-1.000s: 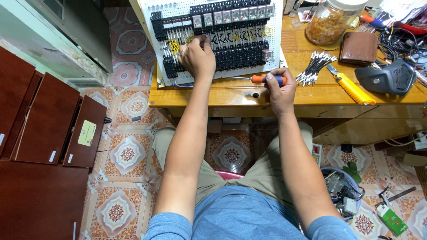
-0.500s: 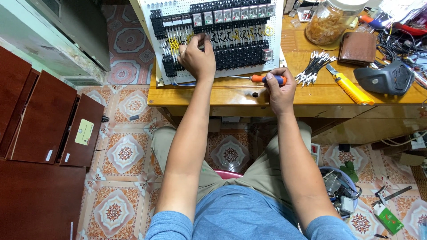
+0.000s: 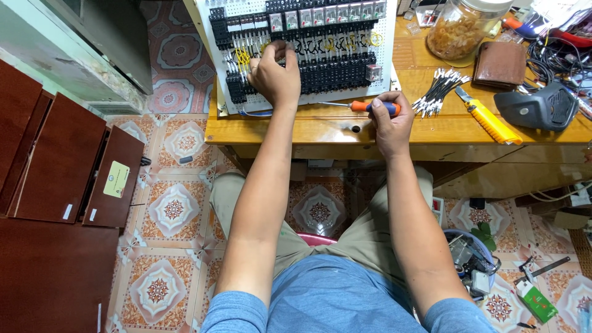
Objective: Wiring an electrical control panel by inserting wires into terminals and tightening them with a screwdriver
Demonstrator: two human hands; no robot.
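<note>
- Head view: left hand (image 3: 275, 75) pinched wiring on the perforated white panel (image 3: 385, 71).
- Right hand (image 3: 390, 120) gripped an orange-handled screwdriver (image 3: 364, 106).
- Glossy wooden desk (image 3: 431, 129) stood over patterned floor tiles (image 3: 174, 209).

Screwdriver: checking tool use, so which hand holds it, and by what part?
The right hand grips the screwdriver by its orange-and-blue handle.

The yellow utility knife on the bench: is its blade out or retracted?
Out. The yellow utility knife lies flat on the wooden bench, a short grey blade projecting from its upper-left end, near the bundle of wires.
</note>
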